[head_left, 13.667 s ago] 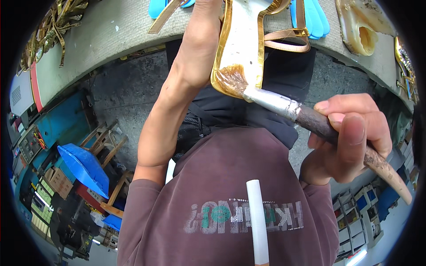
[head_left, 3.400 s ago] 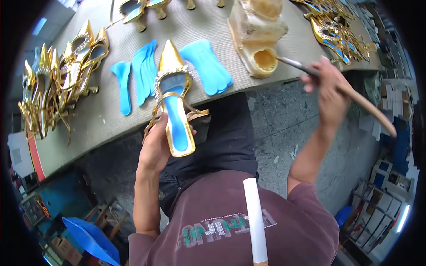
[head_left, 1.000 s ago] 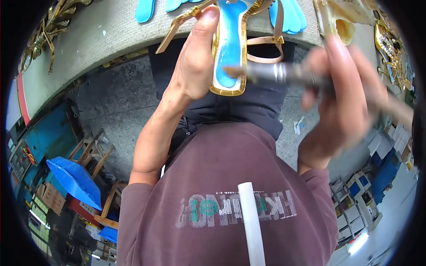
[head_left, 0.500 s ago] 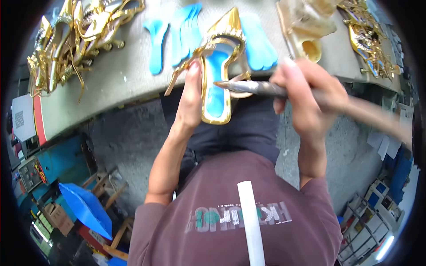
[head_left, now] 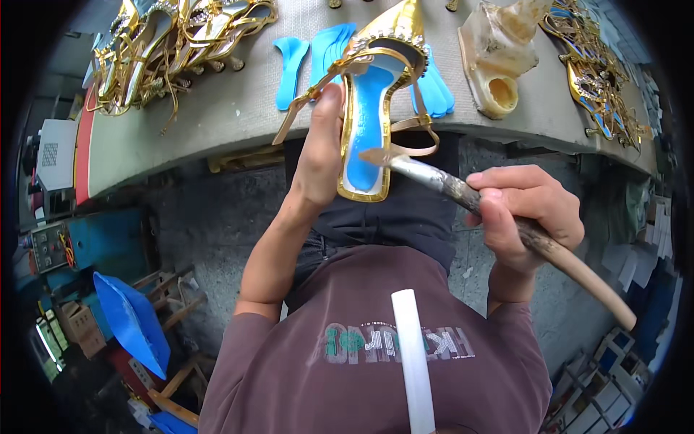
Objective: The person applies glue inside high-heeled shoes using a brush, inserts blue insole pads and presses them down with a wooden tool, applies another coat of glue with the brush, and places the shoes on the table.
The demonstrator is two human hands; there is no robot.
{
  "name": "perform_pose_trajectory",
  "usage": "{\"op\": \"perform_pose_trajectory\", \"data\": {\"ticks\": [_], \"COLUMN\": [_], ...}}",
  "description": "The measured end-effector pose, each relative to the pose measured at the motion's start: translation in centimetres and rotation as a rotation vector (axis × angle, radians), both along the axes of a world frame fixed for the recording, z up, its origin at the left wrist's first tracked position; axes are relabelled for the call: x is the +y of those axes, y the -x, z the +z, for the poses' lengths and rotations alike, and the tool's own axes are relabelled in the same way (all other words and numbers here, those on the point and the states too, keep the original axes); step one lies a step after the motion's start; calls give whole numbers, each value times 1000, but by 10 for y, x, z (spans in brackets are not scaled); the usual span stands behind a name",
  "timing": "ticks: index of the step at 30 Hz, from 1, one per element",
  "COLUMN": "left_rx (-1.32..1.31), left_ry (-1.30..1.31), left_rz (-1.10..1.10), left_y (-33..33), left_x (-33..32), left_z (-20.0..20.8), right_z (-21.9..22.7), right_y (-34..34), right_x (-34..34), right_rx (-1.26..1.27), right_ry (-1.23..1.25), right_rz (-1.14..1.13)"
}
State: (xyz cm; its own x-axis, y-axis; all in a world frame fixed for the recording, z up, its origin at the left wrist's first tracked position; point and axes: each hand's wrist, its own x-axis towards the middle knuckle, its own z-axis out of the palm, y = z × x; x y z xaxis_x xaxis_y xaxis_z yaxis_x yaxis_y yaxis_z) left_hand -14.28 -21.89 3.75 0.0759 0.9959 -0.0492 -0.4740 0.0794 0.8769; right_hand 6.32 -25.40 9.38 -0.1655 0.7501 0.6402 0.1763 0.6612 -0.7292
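My left hand (head_left: 322,155) is closed on a gold pointed shoe (head_left: 353,145) with jewelled trim and loose straps. It holds the shoe by its left edge, toe away from me, and the blue surface inside looks wet and shiny. A long wooden-handled brush (head_left: 578,271) is pinched between the fingers and thumb of my right hand (head_left: 531,210). Its bristle tip lies over the lower, heel-end part of the blue surface. Behind the shoe, blue insoles (head_left: 291,72) lie on the table, some in overlapping stacks.
The worktable (head_left: 210,119) curves across the top. Many gold strappy shoes (head_left: 163,43) are heaped at its left, with more gold shoes (head_left: 596,79) at the right. A stained, glue-crusted container (head_left: 497,65) with a round opening stands right of the insoles. A blue tray-like object (head_left: 134,322) is at lower left.
The brush tip has moved down the blue surface toward the heel end. My right hand has drawn lower and slightly right. The whole view has shifted a little; the left hand keeps its hold.
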Motion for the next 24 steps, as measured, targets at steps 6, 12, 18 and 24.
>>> {"op": "perform_pose_trajectory", "data": {"ticks": [6,12,18,24], "left_rx": [50,101,179,-209], "left_ry": [40,62,87,105], "left_rz": [-124,-82,196,280], "left_y": [9,9,22,80], "left_x": [-6,-11,-16,-50], "left_z": [-6,-13,-25,-23], "right_z": [1,18,50,-12], "right_y": [0,-2,-33,-157], "right_x": [3,23,45,79], "right_rx": [-169,-330,-311,524], "right_ry": [-93,-78,-266,412], "right_rz": [144,352,470,-418]}}
